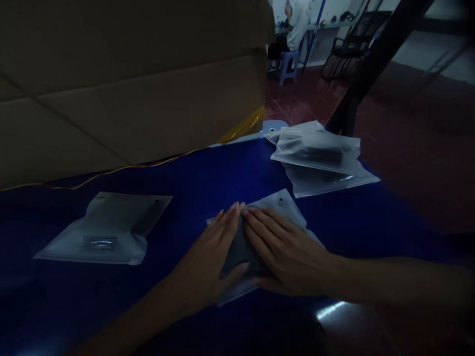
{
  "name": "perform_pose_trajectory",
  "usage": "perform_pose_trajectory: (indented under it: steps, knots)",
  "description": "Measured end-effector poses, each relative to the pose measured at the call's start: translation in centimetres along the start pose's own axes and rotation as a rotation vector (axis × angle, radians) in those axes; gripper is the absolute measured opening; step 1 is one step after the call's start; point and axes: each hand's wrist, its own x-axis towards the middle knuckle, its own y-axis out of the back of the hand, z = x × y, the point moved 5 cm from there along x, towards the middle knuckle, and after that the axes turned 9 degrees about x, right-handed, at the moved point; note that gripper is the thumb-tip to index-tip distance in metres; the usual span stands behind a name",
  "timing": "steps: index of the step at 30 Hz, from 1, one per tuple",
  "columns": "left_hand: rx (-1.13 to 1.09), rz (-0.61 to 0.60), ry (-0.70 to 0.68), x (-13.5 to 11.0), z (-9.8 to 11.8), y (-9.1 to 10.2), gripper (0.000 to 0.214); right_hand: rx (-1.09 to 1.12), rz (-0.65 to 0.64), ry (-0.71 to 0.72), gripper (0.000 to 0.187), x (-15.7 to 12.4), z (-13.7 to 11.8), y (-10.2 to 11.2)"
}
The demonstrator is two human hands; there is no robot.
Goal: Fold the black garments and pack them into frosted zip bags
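A frosted zip bag (247, 252) with something dark inside lies flat on the blue table in front of me. My left hand (211, 257) rests on its left part, fingers stretched out. On its right part lies my right hand (284, 247), palm down with the fingers extended. The fingertips of both hands almost meet near the bag's middle, and the thumbs point toward each other below. Much of the bag is hidden under my hands.
Another frosted bag (115, 222) lies at the left. Several such bags (315, 153) are piled at the back right. A large cardboard box (148, 89) stands behind, with a thin yellow and red wire (107, 172) along its base. Farther off, a person (299, 24) sits on a stool (288, 64).
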Motion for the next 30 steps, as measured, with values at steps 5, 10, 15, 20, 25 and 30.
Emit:
perform_pose_trajectory:
  steps: [5,10,15,20,25,30]
  knots:
    - [-0.144,-0.017,0.047,-0.4,-0.2,0.6,0.092,-0.039,-0.088,0.066,0.069,0.1,-0.6,-0.1]
    - [0.071,0.067,-0.091,0.0,0.1,1.3,0.088,-0.103,-0.050,0.036,0.061,-0.5,-1.2,0.7]
    - [0.374,0.251,0.237,0.1,-3.0,2.6,0.082,-0.064,0.133,-0.045,0.067,-1.7,-2.0,1.1]
    - [0.528,0.191,0.651,-1.8,-7.2,3.7,0.067,-0.194,0.076,-0.258,0.055,-2.3,-0.8,1.1]
    - [0.501,0.021,0.691,-2.1,-8.0,3.3,0.070,-0.316,-0.069,-0.342,0.055,-2.3,1.1,1.2]
    - [0.420,0.099,0.561,-1.2,-6.5,4.2,0.076,-0.350,-0.110,-0.384,0.045,-2.4,2.6,1.6]
